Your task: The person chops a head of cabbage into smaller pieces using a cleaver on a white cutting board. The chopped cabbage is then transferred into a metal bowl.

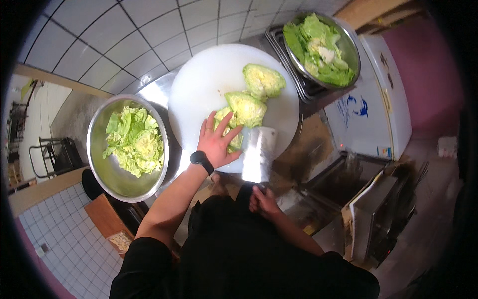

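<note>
On a round white cutting board (198,86), my left hand (216,144) lies spread over pale green cut cabbage pieces (236,141), partly hiding them. Its fingers are wide apart, and I cannot tell how firmly they press. My right hand (264,202) grips the dark handle of a cleaver (257,155). The shiny broad blade points away from me over the board's near edge, just right of the cut pieces. Beyond my left hand lie two larger cabbage wedges, one (247,110) touching the cut pieces and another (264,80) farther back.
Left of the board stands a steel bowl (127,190) holding cut cabbage (136,144). At the back right, another steel bowl (354,56) of green leaves (317,48) sits on a black metal rack (298,84). A tiled wall (149,33) rises behind; a white chest freezer (397,101) stands right.
</note>
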A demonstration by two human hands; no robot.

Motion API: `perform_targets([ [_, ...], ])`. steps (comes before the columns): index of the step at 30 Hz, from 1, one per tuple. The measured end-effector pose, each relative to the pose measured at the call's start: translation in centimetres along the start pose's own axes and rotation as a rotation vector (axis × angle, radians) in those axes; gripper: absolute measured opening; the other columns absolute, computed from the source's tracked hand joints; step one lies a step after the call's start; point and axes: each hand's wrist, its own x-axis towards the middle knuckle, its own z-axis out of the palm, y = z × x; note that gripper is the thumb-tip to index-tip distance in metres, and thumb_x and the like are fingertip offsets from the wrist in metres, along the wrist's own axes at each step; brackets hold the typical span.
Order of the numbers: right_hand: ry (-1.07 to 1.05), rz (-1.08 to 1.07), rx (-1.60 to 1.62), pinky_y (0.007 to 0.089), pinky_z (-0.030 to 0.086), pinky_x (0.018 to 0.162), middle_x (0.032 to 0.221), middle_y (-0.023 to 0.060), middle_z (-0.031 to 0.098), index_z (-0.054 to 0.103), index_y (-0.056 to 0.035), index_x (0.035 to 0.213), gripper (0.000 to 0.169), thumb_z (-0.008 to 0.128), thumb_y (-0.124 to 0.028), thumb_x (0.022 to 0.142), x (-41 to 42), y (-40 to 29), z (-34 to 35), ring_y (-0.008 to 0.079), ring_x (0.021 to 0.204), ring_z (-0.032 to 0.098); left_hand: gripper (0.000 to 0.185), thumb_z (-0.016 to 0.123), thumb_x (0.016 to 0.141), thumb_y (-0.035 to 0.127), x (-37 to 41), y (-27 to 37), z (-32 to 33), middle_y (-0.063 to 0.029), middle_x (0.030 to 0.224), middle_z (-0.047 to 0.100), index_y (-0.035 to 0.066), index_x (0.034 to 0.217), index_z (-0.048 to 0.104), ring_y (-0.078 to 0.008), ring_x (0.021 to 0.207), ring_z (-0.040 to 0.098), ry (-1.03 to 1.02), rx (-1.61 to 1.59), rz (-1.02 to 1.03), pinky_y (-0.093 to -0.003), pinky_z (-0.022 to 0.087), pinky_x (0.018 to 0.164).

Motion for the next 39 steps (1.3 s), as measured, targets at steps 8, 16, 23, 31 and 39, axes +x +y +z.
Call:
perform_targets([
  [8,-0.276,-0.152,0.092,0.0293,0.044,0.045,0.057,0.0008,0.049,0.063,-0.0036,0.112,0.022,0.061,-0.024,0.105,2.0,1.4,7.2,0.0135,0.045,0.047,0.051,0.082,0.07,0.026,-1.4,-0.9,2.6,-0.0183,0.142,0.06,0.011,0.117,0.07,-0.0424,0.125,0.055,0.269,-0.278,-0.008,-0.0514,0.041,0.111],
  [16,-0.406,-0.144,-0.082,0.0282,0.042,0.043,0.057,-0.0011,0.047,0.054,-0.0065,0.105,0.016,0.062,-0.02,0.104,-5.4,-3.9,9.3,0.0111,0.044,0.047,0.051,0.083,0.069,0.023,-3.4,2.4,-5.7,-0.0195,0.139,0.062,0.01,0.116,0.071,-0.0361,0.129,0.057,0.454,-0.272,-0.121,-0.0511,0.038,0.113],
  [23,-0.634,-0.08,-0.358,0.0275,0.035,0.037,0.057,-0.0041,0.04,0.045,-0.0083,0.093,0.02,0.058,-0.018,0.104,-6.0,-8.0,21.9,0.0073,0.041,0.038,0.047,0.079,0.083,0.011,-11.9,-7.1,-14.6,-0.0192,0.148,0.056,0.005,0.127,0.065,-0.0351,0.138,0.051,0.762,-0.322,-0.401,-0.0471,0.037,0.116],
  [31,-0.419,-0.397,-0.61,0.0301,0.041,0.039,0.063,0.003,0.055,0.051,-0.0001,0.103,0.019,0.061,-0.016,0.099,-7.0,-11.3,18.8,0.0116,0.042,0.051,0.038,0.075,0.092,0.023,-15.6,-13.0,-15.3,-0.0182,0.144,0.059,0.006,0.126,0.069,-0.0373,0.137,0.052,0.588,0.312,-0.821,-0.0505,0.037,0.116],
  [39,-0.045,-0.554,-0.482,0.0302,0.049,0.047,0.075,0.0057,0.067,0.061,-0.0005,0.118,0.035,0.067,-0.027,0.096,-8.1,-8.3,2.5,0.0133,0.051,0.059,0.11,0.084,0.07,0.022,5.5,-12.2,-0.7,-0.0261,0.165,0.029,0.008,0.163,0.027,-0.0445,0.152,0.028,0.11,0.061,0.117,-0.0544,0.024,0.126],
])
